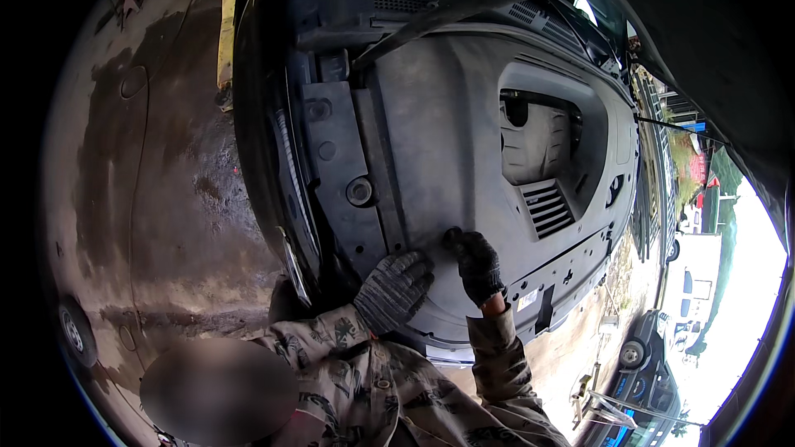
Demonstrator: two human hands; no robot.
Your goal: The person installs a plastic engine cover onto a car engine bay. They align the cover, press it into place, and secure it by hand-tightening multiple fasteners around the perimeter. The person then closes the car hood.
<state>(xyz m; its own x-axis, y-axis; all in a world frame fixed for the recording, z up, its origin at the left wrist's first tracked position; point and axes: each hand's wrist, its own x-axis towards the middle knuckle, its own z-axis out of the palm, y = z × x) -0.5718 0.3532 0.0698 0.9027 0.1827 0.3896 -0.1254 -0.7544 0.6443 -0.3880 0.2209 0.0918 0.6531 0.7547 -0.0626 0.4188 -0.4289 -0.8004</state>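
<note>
My right hand [478, 267], in a dark knit glove, pinches a small dark round cap [452, 236] at the surface of a large grey plastic engine-bay cover [428, 136]. The glove hides part of the cap, and its exact kind is unclear. My left hand [397, 288], in a grey striped knit glove, rests on the near left edge of the cover with nothing visible in it. A round fitting [359, 191] sits in the side panel [335, 130] beyond my left hand. Farther right, the cover has a large opening [540, 130] with a slatted vent [546, 208] beside it.
A black prop [459, 6] slants over the far end of the cover under the raised hood [702, 56]. A yellow lift arm [227, 37] stands at left, with a thin hose [144, 130] across the wet floor [180, 198]. A dark vehicle [646, 379] is parked at lower right.
</note>
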